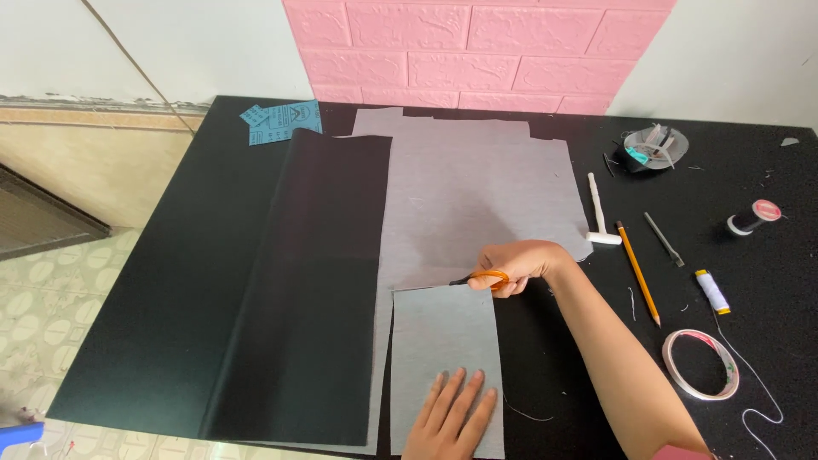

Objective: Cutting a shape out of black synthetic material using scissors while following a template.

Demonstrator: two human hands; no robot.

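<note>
While the left hand (pixel 450 415) flattens grey fabric (pixel 443 341), the right hand's grip (pixel 517 264) holds scissors (pixel 481 278) just above.

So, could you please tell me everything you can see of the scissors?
The scissors have orange handles and dark blades. The right hand grips the handles, hiding most of them. The blades point left, lying low along the top edge of the grey fabric piece that the left hand presses flat.
</note>
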